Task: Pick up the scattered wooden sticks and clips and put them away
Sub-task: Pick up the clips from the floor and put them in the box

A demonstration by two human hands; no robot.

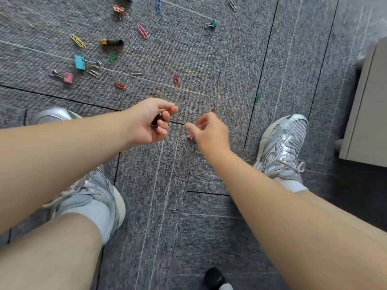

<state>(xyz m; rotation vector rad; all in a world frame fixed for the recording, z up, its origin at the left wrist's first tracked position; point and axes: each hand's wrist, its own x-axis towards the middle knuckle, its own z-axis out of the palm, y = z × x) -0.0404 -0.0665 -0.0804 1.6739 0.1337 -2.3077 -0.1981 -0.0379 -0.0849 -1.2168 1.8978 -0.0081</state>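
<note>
Several coloured paper clips and binder clips lie scattered on the grey carpet ahead of me. Among them are a blue binder clip, a pink binder clip, a yellow paper clip and a green binder clip. My left hand is curled around a dark clip. My right hand hovers just above the carpet with its fingers apart, holding nothing I can see. A small pink clip peeks out from under it. No wooden sticks show.
My two grey sneakers stand on the carpet either side of my hands. A pale cabinet stands at the right edge. A silver paper clip lies between my feet. A black round object sits at the bottom.
</note>
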